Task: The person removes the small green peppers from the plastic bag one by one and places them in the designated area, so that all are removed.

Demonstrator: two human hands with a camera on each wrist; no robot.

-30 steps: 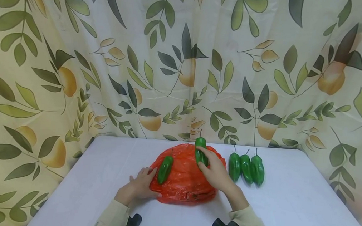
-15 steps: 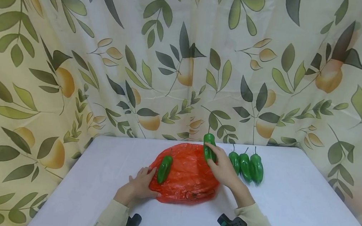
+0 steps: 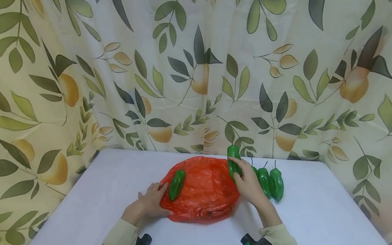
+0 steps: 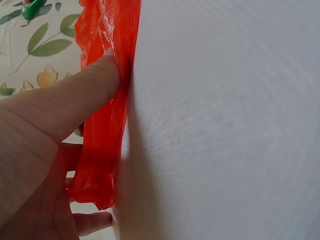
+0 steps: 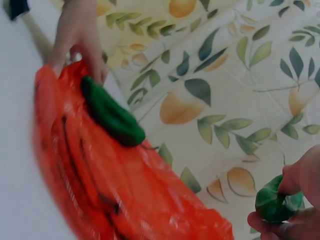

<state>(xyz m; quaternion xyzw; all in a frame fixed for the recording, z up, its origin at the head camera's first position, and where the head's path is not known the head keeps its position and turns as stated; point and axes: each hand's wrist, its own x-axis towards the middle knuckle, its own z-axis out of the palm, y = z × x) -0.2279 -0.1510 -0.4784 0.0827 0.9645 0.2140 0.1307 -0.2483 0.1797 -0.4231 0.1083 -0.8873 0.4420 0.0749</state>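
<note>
A red plastic bag (image 3: 207,189) lies spread on the white table. My left hand (image 3: 151,201) holds its left edge, the thumb at the front; the left wrist view shows the bag's film (image 4: 102,135) between thumb and fingers. One green pepper (image 3: 177,185) rests on the bag's left part, close by that hand. Above the bag's right edge, my right hand (image 3: 248,183) grips a second green pepper (image 3: 233,154), stem upward. In the right wrist view this held pepper (image 5: 272,202) sits between thumb and fingertips, partly covered by them.
Just right of my right hand, several more green peppers (image 3: 276,184) stand side by side on the table (image 3: 313,226), one partly hidden behind the hand. A leaf-and-fruit patterned curtain (image 3: 201,60) hangs along the table's back edge. Each wrist carries a black strap device (image 3: 256,244).
My right hand has carried its pepper rightward from over the bag's middle to its right edge, now overlapping the row of peppers. The left hand stays at the bag.
</note>
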